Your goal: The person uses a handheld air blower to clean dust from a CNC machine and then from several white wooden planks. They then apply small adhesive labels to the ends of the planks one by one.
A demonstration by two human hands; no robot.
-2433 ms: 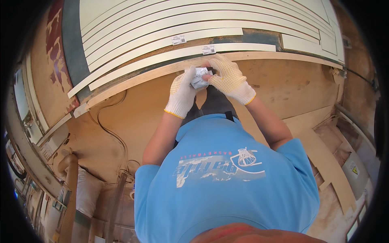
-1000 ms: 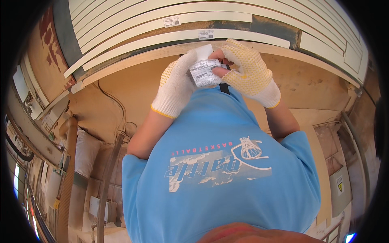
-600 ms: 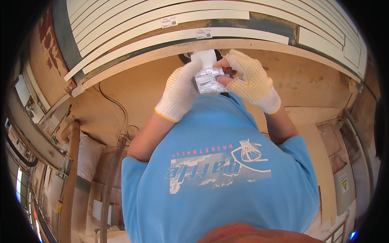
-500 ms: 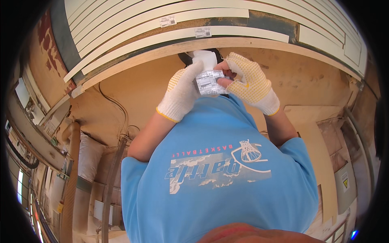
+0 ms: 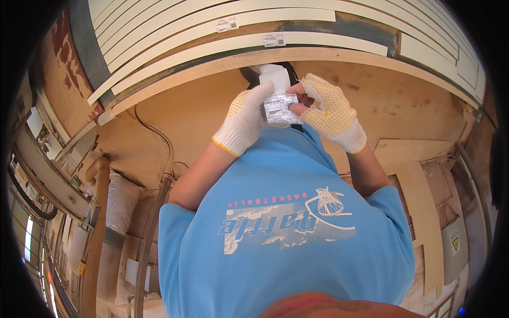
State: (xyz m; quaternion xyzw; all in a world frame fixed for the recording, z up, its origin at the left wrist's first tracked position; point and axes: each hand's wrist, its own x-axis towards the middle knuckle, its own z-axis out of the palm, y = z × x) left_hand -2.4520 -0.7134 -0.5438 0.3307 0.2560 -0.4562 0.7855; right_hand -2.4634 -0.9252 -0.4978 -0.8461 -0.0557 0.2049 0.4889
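A small stack of white printed labels [image 5: 279, 111] is in front of my chest, dense with black print. My left hand [image 5: 245, 115], in a white knit glove with yellow dots, grips the labels along their left side, thumb on top. From the right, my right hand [image 5: 333, 112] pinches their upper right edge between thumb and fingers; its bare fingertips stick out of a matching glove. Beyond the hands lie long white strips [image 5: 254, 44], side by side on a dark green surface. Two of them carry similar labels, one label [image 5: 274, 40] just past the hands and another label [image 5: 227, 24] farther left.
A pale wooden edge [image 5: 212, 68] runs across the front of the strips, close beyond my hands. On the left are a ribbed hose [image 5: 94, 233], a white sack [image 5: 123, 204] and dark cables [image 5: 154, 132]. A grey box with a yellow warning sign [image 5: 454, 249] stands at right.
The whole view has shifted slightly, so the strips and hands appear a little farther right. Both hands keep the same hold on the labels.
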